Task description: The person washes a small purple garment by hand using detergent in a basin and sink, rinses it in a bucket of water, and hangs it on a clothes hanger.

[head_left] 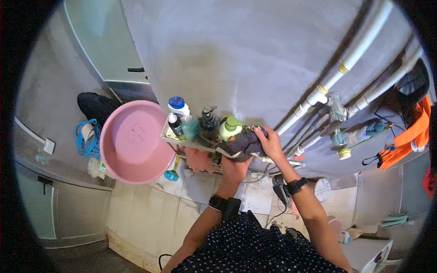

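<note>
A dark grey cloth with a pale edge is bunched at the right end of a narrow white wall shelf. My right hand grips the cloth's right side, thumb near its top. Below the cloth, my left hand is closed on its lower part, with most fingers hidden. Just left of the cloth stands a light green pump bottle. Further along the shelf are a dark pump bottle, a teal bottle, a small black bottle and a white bottle with a blue cap.
A large pink basin is left of the shelf, with a blue basket beyond it. A peach cloth hangs under the shelf. White pipes climb the wall at right, near an orange bag.
</note>
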